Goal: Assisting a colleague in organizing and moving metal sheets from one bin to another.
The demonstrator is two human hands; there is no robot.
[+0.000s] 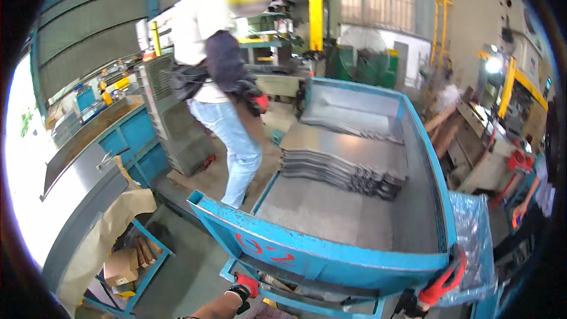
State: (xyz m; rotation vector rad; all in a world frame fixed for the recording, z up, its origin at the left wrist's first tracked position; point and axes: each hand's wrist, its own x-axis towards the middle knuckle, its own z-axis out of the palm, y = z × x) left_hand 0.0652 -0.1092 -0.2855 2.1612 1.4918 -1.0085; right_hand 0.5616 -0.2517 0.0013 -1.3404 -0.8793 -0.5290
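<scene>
A large blue metal bin [319, 245] stands in front of me, with stacked bent sheet-metal parts [348, 153] inside it. My left hand [248, 285], in a red glove with a dark band at the wrist, is closed at the bin's lower blue frame, near its left end. What its fingers wrap round is partly hidden; it looks like the frame. At the bin's near right corner is my right hand [446, 283], also in a red and dark glove. Its fingers stretch up along the corner, against or very close to the metal.
Left of the bin stands a person [218, 82] in a white top and jeans. Clear plastic sheeting [472, 242] hangs beside the right corner. A blue-framed rack with a cardboard box [122, 267] is at lower left. Another person's arm [525, 204] shows at far right, near machinery.
</scene>
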